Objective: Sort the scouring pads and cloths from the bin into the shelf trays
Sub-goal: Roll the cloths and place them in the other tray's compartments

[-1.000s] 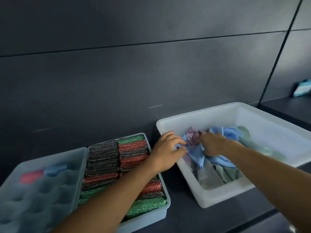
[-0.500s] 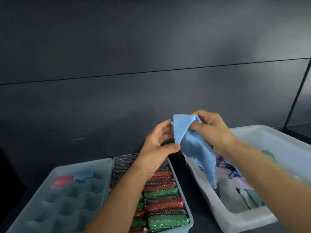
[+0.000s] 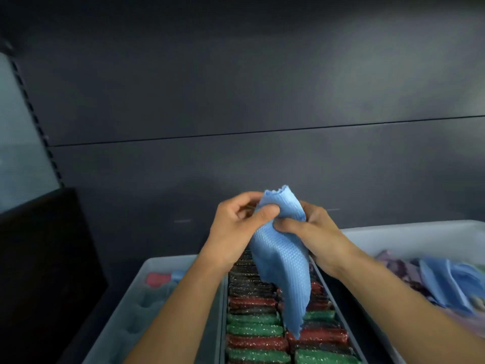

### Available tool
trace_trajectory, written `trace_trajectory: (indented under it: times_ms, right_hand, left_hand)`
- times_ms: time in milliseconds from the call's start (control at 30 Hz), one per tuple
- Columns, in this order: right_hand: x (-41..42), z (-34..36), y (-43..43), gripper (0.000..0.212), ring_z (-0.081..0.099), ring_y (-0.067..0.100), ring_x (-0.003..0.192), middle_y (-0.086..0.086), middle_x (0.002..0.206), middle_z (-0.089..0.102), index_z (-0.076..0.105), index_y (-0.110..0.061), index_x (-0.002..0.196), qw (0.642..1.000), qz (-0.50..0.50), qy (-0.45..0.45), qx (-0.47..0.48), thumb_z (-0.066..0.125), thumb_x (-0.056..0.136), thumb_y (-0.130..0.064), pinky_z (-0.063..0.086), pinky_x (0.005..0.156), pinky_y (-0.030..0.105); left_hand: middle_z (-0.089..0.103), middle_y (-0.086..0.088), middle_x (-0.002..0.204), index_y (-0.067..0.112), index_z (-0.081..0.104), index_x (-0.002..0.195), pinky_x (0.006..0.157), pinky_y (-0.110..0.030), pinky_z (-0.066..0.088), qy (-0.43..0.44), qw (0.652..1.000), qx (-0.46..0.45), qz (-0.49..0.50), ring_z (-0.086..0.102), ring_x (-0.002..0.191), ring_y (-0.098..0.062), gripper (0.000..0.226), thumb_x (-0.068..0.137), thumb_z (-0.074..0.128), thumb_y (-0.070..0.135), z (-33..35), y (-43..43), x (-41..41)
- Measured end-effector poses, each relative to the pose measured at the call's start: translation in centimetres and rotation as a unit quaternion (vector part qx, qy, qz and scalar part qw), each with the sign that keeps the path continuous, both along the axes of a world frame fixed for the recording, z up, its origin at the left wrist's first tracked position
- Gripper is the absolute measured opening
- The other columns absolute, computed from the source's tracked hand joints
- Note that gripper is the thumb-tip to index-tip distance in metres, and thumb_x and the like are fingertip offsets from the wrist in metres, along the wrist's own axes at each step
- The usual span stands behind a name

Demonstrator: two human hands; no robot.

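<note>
**Inspector:** Finding: left hand [image 3: 235, 232] and right hand [image 3: 319, 239], fingers [image 3: 246, 197] clamped on the top of the blue cloth [image 3: 284, 264], which hangs over the pad tray [image 3: 338, 311].

**Supervisor:** Recommendation?

**Inspector:** Roll it tight with 2 hands. Then seat it, probably in the moulded tray [image 3: 136, 319], clear of the pads.

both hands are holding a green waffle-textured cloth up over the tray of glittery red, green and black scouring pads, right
Not quite: the waffle-textured cloth is light blue, not green. The head view shows the left hand and right hand pinching its top while it hangs over the grey tray of glittery red, green and black scouring pads.
</note>
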State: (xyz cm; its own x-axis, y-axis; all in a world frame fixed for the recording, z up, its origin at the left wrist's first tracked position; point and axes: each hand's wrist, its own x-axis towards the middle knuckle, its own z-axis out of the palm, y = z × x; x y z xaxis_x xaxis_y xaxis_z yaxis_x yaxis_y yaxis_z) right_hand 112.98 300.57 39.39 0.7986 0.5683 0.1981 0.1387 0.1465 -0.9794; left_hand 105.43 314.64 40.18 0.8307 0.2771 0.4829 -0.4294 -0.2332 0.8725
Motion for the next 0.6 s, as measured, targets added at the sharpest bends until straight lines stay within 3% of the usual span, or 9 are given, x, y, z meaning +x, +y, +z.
trace_trajectory:
  times_ms: [67,133,233,333,500,600]
  right_hand:
    - [-0.5,-0.1,0.6,0.028,0.070,0.030,0.088,0.016,0.098,0.073,0.065,-0.006,0.107,0.999,0.038,0.000,-0.017,0.068,0.080,0.001,0.055,0.082,0.045]
    - [-0.6,-0.3,1.0,0.043,0.068,0.033,0.098,0.015,0.108,0.071,0.061,-0.007,0.116,0.992,0.121,0.036,-0.004,0.075,0.076,-0.007,0.054,0.089,0.047]
    - [-0.3,-0.6,1.2,0.071,0.058,0.033,0.116,0.017,0.128,0.060,0.054,-0.004,0.131,0.961,0.236,0.114,0.091,0.082,0.070,-0.028,0.044,0.104,0.047]
    - [0.2,-0.5,1.5,0.087,0.059,0.032,0.113,0.018,0.128,0.059,0.052,0.004,0.131,0.937,0.236,0.193,0.171,0.090,0.060,-0.030,0.050,0.098,0.043]
    - [0.8,0.2,1.4,0.070,0.067,0.025,0.094,0.015,0.110,0.068,0.066,0.002,0.114,0.936,0.208,0.186,0.216,0.092,0.053,-0.021,0.057,0.084,0.035]
    - [0.8,1.1,1.3,0.060,0.062,0.022,0.083,0.012,0.098,0.068,0.064,0.002,0.109,0.964,0.152,0.118,0.181,0.087,0.062,-0.026,0.052,0.074,0.034]
  left_hand:
    - [0.073,-0.016,0.091,-0.001,0.070,0.094,0.076,-0.030,0.055,-0.001,1.000,0.000,0.009,0.069,0.081,-0.017,0.016,0.086,0.071,0.013,0.4,0.6,-0.4]
    - [0.070,-0.019,0.086,-0.004,0.065,0.089,0.074,-0.034,0.053,0.007,1.000,-0.017,0.012,0.066,0.078,-0.018,0.022,0.089,0.069,0.018,0.8,1.4,-0.7]
    - [0.070,-0.016,0.090,0.004,0.063,0.090,0.084,-0.046,0.052,0.033,0.997,-0.065,0.002,0.068,0.085,-0.025,0.023,0.089,0.064,0.027,1.2,2.8,-1.2]
    - [0.072,-0.015,0.099,0.011,0.066,0.099,0.093,-0.054,0.050,0.048,0.995,-0.085,0.006,0.069,0.094,-0.030,0.016,0.094,0.059,0.025,1.2,3.7,-1.7]
    - [0.074,-0.007,0.098,0.013,0.066,0.105,0.083,-0.042,0.053,0.050,0.996,-0.078,0.005,0.071,0.092,-0.022,0.015,0.098,0.054,0.019,1.4,4.0,-2.1]
    - [0.074,-0.009,0.104,0.011,0.068,0.107,0.089,-0.042,0.054,0.044,0.996,-0.078,0.016,0.071,0.098,-0.025,0.023,0.098,0.055,0.027,1.8,3.8,-2.2]
